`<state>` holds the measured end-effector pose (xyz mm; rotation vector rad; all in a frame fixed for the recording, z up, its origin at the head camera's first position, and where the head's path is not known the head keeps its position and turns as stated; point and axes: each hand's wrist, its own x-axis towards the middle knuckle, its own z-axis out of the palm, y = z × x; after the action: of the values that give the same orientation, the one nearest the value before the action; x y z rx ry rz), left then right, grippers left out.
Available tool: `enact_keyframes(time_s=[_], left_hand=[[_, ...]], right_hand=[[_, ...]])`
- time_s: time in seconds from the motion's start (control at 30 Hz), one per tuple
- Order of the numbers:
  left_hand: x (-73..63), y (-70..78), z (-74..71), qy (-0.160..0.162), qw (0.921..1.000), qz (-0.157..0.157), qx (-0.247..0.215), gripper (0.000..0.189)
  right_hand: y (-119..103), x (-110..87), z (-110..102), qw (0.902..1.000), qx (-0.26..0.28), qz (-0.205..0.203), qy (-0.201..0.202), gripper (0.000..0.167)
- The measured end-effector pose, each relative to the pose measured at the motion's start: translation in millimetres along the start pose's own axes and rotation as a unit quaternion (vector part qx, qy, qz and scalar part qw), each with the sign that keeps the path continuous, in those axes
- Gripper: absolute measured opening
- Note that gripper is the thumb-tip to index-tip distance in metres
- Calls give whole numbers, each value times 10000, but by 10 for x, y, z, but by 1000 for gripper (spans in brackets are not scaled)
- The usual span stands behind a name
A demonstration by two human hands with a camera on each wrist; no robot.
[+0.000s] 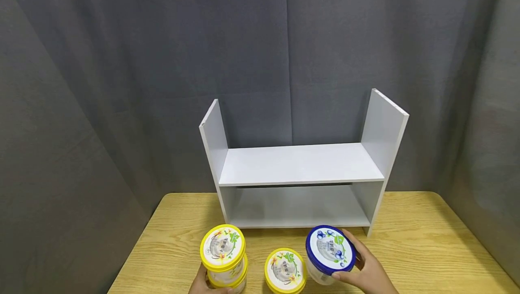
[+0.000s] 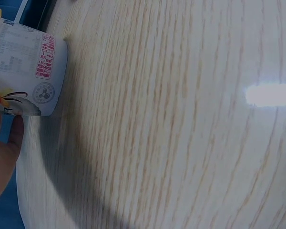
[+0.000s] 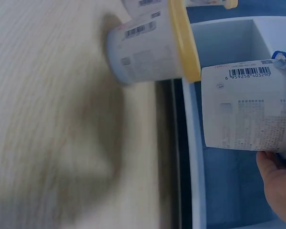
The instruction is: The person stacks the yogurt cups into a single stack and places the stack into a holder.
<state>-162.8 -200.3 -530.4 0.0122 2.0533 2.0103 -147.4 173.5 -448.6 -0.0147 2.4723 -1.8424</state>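
My left hand (image 1: 205,282) grips a yellow-lidded tub, whose printed side (image 2: 28,67) shows in the left wrist view. In the head view two such tubs appear one above the other: the upper tub's lid (image 1: 222,248) partly covers the lower tub (image 1: 240,280). The left fingers are mostly hidden behind them. A third yellow-lidded tub (image 1: 285,270) stands on the table between the hands. With thumb and fingers, my right hand (image 1: 371,271) holds a blue-lidded tub (image 1: 331,249) by its side. Its white wall with a barcode (image 3: 248,105) faces the right wrist camera.
A white two-tier shelf (image 1: 300,165) with raised side panels stands at the back of the wooden table (image 1: 183,240). A white-rimmed bin (image 3: 195,143) lies beyond the table edge, below the blue-lidded tub. Grey curtains (image 1: 243,59) hang behind and at both sides.
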Motion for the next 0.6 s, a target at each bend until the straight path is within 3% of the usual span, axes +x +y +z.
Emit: enact_keyframes(time_s=[0.23,0.6], left_hand=[[5,-25,-10,-41,10000,16,-69,95],[-11,7,13,151,9996,-180,124,96]], right_hand=[[-121,26,85,9988,168,-449,27,87],[-350,143,217,9917,347,-1204,-275,89]])
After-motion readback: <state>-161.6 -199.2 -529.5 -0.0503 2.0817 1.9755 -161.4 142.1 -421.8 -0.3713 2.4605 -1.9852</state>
